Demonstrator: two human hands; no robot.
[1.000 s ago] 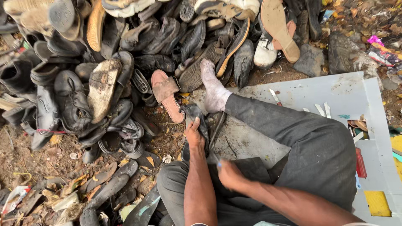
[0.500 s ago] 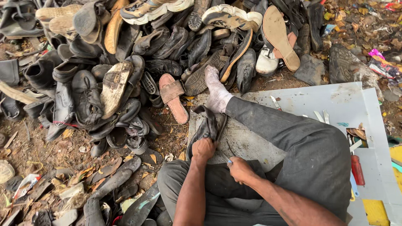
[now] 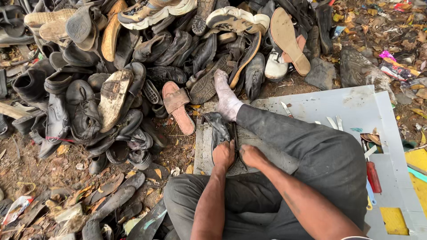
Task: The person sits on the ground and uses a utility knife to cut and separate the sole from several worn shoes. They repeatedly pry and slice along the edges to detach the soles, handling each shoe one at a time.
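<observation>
Black leather shoe (image 3: 221,129) is looking soft, floppy, light; left hand (image 3: 223,154) is pressing its heel down, right hand (image 3: 251,155) curled shut, contents hidden.

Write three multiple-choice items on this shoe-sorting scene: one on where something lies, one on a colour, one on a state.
1. Where does the dark shoe under the left hand rest?
A. on the grey board
B. on top of the shoe heap
C. on bare dirt by the leaves

2. What colour is the handle of the screwdriver at the right?
A. green
B. red
C. white

3. How is the foot beside the heap?
A. in a boot
B. bare
C. in a pale sock

Answers:
1 A, the shoe lies flat on the grey board in front of the legs.
2 B, its handle shows red against the board.
3 C, a dirty pale sock covers it, with no shoe on.
</observation>
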